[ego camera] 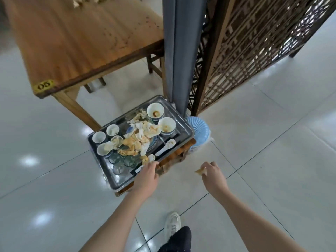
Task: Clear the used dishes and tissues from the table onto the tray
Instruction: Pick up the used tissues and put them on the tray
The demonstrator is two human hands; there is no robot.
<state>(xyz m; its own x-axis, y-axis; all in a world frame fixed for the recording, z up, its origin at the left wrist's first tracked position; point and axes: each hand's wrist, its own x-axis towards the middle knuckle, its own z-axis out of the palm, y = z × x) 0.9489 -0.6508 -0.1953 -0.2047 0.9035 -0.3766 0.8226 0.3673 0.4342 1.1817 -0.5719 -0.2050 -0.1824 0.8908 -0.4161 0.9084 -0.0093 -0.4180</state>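
my right hand is curled round a crumpled tissue, held over the floor and apart from the tray. my left hand reaches to the tray's near rim with its fingers fairly straight, tips beside one of the spoons; whether it grips anything i cannot tell. the tray rests on a wooden stand just beside the table

my worry is the load. the heap of tissues is piled loose in the middle, so one more dropped on top could slide off. the tray seems to overhang the stand, so i judge that leaning on the near rim could tip it and send the glasses off first

on the tray i count two bowls, four cups, two spoons and at least three glasses, though they overlap. there is one tissue in hand, and some pale scraps lie at the table's far end, too blurred to count
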